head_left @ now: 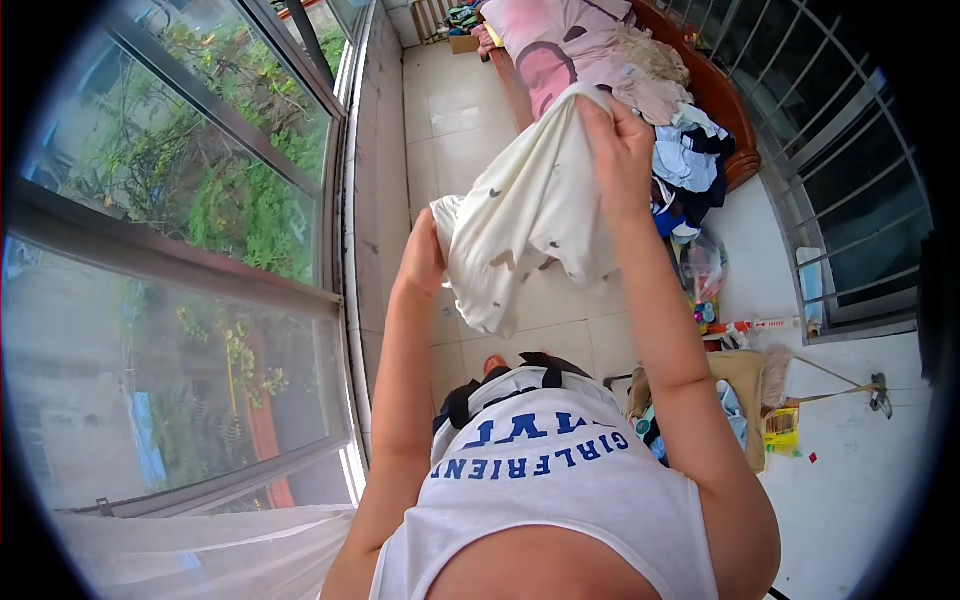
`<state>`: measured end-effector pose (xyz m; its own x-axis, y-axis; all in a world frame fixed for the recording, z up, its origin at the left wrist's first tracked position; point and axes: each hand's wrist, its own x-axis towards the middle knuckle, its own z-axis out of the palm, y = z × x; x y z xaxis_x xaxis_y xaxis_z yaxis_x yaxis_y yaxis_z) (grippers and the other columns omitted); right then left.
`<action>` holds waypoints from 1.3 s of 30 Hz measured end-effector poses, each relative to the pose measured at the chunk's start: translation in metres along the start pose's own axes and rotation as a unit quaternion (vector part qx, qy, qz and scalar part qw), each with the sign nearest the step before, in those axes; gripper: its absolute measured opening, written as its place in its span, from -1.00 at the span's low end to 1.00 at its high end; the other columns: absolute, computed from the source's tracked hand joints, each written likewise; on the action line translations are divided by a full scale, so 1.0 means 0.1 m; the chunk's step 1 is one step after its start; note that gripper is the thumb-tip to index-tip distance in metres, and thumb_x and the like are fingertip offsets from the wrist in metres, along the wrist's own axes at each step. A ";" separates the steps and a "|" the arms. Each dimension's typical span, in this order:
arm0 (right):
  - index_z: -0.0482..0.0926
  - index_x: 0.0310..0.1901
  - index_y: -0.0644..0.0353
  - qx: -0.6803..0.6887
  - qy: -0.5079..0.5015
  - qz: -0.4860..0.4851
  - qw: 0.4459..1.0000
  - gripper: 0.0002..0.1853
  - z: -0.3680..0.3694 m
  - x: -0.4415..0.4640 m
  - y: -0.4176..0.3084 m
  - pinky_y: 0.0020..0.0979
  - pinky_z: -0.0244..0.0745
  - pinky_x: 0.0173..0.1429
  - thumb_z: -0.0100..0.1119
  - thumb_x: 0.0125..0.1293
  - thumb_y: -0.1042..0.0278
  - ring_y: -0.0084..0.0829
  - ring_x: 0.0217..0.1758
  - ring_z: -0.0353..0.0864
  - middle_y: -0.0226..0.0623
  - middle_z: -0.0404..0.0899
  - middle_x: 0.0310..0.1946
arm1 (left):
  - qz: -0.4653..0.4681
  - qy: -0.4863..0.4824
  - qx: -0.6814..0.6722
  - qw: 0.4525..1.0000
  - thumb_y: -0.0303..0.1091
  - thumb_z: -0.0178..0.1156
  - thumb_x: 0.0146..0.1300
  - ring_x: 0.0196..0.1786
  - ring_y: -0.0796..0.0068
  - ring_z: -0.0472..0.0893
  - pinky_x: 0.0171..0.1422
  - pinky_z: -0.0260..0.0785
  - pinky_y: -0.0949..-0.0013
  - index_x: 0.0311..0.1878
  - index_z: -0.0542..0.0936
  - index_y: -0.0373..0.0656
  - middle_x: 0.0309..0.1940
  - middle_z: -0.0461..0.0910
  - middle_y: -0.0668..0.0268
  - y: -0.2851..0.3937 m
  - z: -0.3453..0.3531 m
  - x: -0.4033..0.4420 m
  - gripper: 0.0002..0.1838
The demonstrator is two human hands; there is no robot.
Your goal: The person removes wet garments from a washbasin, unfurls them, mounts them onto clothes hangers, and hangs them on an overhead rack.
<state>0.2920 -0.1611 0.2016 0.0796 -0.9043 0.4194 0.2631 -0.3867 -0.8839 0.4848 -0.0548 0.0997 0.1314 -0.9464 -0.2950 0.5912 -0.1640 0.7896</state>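
Observation:
A soft white garment (530,205) with small scattered grey and brown prints hangs in folds between my hands, in front of my body; its exact kind cannot be made out. My right hand (618,150), raised higher and farther out, pinches its upper edge. Lower down on the other side, my left hand (425,250) grips a bunched edge, its fingers partly hidden behind the cloth. The loose lower part dangles above the tiled floor.
Beyond the garment stands a wooden bed or bench (745,165) with a pink printed cover (540,40) and piled clothes (690,155). Windows (230,150) line the left, a barred window (850,150) the right. A cardboard box (738,400) with cloth sits by my right arm.

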 end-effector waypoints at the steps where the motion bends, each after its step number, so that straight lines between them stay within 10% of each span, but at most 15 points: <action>1: 0.59 -0.32 0.29 -0.078 0.000 -0.060 0.995 -0.76 -0.05 0.09 -0.08 -0.65 0.08 -0.49 0.11 0.25 0.26 -0.80 -0.57 0.15 -0.69 0.32 -0.63 | 0.001 -0.001 -0.002 1.000 -0.10 -0.25 0.33 0.07 0.34 0.49 0.22 0.26 0.29 0.06 0.45 -0.25 0.01 0.51 0.19 -0.02 -0.04 0.05 -0.53; 4: 0.58 -0.33 0.29 -0.123 0.030 -0.108 0.986 -0.74 -0.24 0.36 -0.30 -0.61 0.07 -0.52 0.20 0.19 0.22 -0.77 -0.59 0.14 -0.66 0.27 -0.68 | 0.031 0.081 0.209 0.974 -0.17 -0.07 0.25 -0.39 0.65 0.37 -0.28 0.21 0.51 -0.28 0.56 -0.22 -0.46 0.45 0.46 0.05 -0.15 0.08 -0.68; 8: 0.60 -0.30 0.27 -0.187 0.080 -0.224 0.953 -0.72 -0.54 0.70 -0.39 -0.60 0.09 -0.49 0.21 0.18 0.18 -0.76 -0.57 0.15 -0.62 0.29 -0.68 | 0.093 0.094 0.282 0.950 -0.32 0.05 0.19 -0.40 0.70 0.35 -0.31 0.19 0.55 -0.32 0.58 -0.25 -0.50 0.43 0.48 0.01 -0.37 0.29 -0.80; 11: 0.63 -0.18 0.25 -0.174 0.111 -0.171 0.963 -0.65 -0.77 0.82 -0.50 -0.60 0.38 -0.25 0.23 0.17 0.12 -0.63 -0.38 0.51 -0.36 0.62 -0.39 | 0.126 0.187 0.272 0.935 -0.28 0.03 0.24 -0.44 0.68 0.41 -0.35 0.25 0.57 -0.24 0.58 -0.21 -0.51 0.47 0.50 -0.03 -0.43 0.35 -0.78; 16: 0.60 -0.17 0.23 -0.080 0.165 -0.131 0.974 -0.67 -1.14 1.09 -0.49 -0.53 0.46 -0.19 0.20 0.19 0.12 -0.54 -0.33 0.57 -0.33 0.61 -0.35 | 0.066 0.210 0.166 0.961 -0.14 0.08 0.25 -0.34 0.60 0.53 -0.28 0.39 0.47 -0.15 0.57 -0.20 -0.37 0.56 0.38 0.05 -0.63 0.41 -0.69; 20: 0.57 -0.13 0.25 -0.047 0.162 -0.107 0.980 -0.66 -1.24 1.09 -0.49 -0.43 0.46 -0.07 0.17 0.21 0.14 -0.48 -0.21 0.57 -0.28 0.59 -0.27 | 0.134 0.157 0.212 0.955 -0.22 0.29 0.10 -0.32 0.57 0.53 -0.23 0.38 0.50 -0.18 0.55 -0.25 -0.36 0.57 0.36 0.06 -0.64 0.44 -0.68; 29: 0.58 -0.31 0.27 0.061 0.098 0.032 0.993 -0.74 -1.03 0.84 -0.39 -0.53 0.39 -0.14 0.04 0.16 0.24 -0.51 -0.29 0.54 -0.33 0.58 -0.34 | 0.201 0.011 -0.009 0.979 -0.30 0.08 0.27 -0.21 0.57 0.49 -0.03 0.33 0.39 -0.16 0.45 -0.09 -0.22 0.54 0.40 0.56 0.04 0.31 -0.87; 39: 0.54 -0.24 0.24 -0.057 -0.200 -0.004 0.978 -0.59 -0.94 0.64 -0.48 -0.54 0.32 -0.11 -0.17 0.14 0.08 -0.59 -0.28 0.44 -0.43 0.48 -0.39 | 0.239 -0.167 -0.006 0.957 -0.35 -0.04 0.33 -0.02 0.47 0.53 0.14 0.36 0.31 -0.07 0.40 -0.15 -0.10 0.53 0.31 1.10 0.59 0.32 -0.84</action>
<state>0.1945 -0.2174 0.2515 0.4540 -0.7670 0.4535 0.1581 -0.4315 -0.8881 0.5069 -0.1198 0.2086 0.1286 -0.9492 0.2871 0.5364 0.3100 0.7849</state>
